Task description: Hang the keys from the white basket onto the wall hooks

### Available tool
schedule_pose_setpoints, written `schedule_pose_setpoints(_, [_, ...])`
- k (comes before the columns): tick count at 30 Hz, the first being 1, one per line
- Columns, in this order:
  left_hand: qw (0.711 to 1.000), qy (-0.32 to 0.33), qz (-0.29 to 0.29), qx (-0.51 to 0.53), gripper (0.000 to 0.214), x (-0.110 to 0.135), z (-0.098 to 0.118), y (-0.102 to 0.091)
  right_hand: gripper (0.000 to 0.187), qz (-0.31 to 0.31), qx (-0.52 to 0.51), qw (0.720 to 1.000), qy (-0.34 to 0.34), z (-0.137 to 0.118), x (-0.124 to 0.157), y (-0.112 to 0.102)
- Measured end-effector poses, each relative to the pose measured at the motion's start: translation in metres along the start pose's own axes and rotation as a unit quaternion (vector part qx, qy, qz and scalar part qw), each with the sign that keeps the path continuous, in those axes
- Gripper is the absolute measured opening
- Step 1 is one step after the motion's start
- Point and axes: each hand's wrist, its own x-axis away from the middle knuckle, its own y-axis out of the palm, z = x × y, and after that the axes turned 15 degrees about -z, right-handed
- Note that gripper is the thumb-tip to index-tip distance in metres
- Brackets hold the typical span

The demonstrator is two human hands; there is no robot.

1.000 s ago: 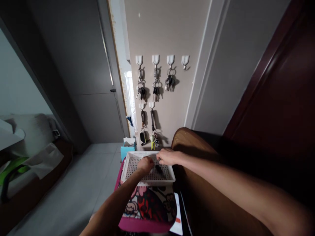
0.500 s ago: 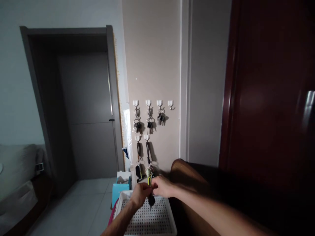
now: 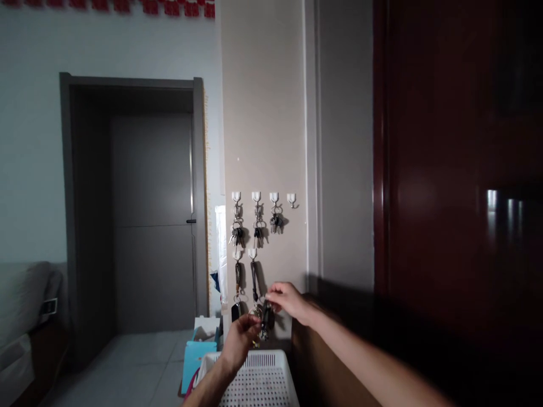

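Note:
My right hand [image 3: 288, 301] pinches the top of a dark bunch of keys [image 3: 266, 319], which hangs from its fingertips beside the wall. My left hand [image 3: 241, 338] is closed at the bunch's left side, thumb and fingers pressed together on it. Just behind the fingers, a dark strap [image 3: 254, 282] hangs from a lower white hook [image 3: 252, 254], its ring and a yellow item partly hidden. To its left hangs another strap [image 3: 238, 277] with a black fob [image 3: 236, 311]. Above, key bunches hang on three upper hooks; the rightmost upper hook [image 3: 291, 199] holds nothing.
A white perforated basket [image 3: 265, 357] stands below my hands. Left of it is an open light-blue box [image 3: 195, 356] on the tiled floor. A brown rounded furniture piece [image 3: 314, 356] lies under my right forearm. A grey door [image 3: 153, 226] stands left, a dark red door [image 3: 436, 226] right.
The view has tilted up and shifted. My right hand has risen, and the dark bunch now hangs from it higher up, no longer low over the basket. My left hand stays close beside it.

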Motion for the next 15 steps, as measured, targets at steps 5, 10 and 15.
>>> schedule_pose_setpoints(5, [1.000,0.010,-0.008,-0.016,0.026,-0.003,0.014,-0.002,0.013,0.085,-0.048,0.992,-0.079,-0.055,-0.013,-0.049])
schedule_pose_setpoints(10, [0.999,0.036,-0.022,-0.011,0.020,-0.012,0.022,-0.006,0.006,0.222,-0.042,0.967,-0.117,-0.106,-0.034,-0.094])
schedule_pose_setpoints(15, [0.999,0.031,-0.020,-0.019,0.017,-0.012,0.022,-0.008,0.004,0.315,-0.014,0.942,-0.115,-0.127,-0.050,-0.117])
